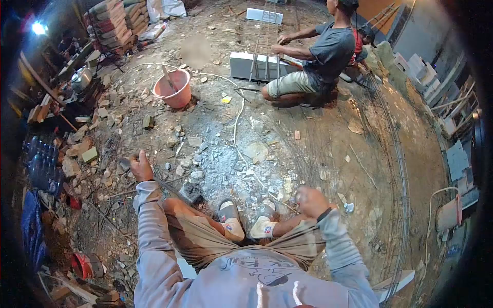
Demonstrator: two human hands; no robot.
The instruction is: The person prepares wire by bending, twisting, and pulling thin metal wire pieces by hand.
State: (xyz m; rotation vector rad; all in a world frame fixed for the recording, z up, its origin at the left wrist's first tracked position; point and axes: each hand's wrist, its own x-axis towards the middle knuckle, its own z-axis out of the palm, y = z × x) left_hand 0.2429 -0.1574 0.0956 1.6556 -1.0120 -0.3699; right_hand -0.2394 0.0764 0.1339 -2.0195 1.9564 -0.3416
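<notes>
My left hand (141,167) is closed around a long dark bar (174,191), whose rounded dark end sticks out left of the fist. The bar slants down toward the rubble near my left shin. My right hand (311,202) is curled into a fist above my right knee and slightly blurred; what it holds, if anything, does not show. Between and beyond my feet lies grey broken rubble (218,159). A pale cable (238,120) snakes across it.
A pink bucket (177,95) with a stick in it stands ahead. A co-worker (328,56) kneels at a rebar cage (264,38) over a white block (244,66); another person is behind. Long rebar (400,174) lies to the right. Stacked bags (108,23) stand far left.
</notes>
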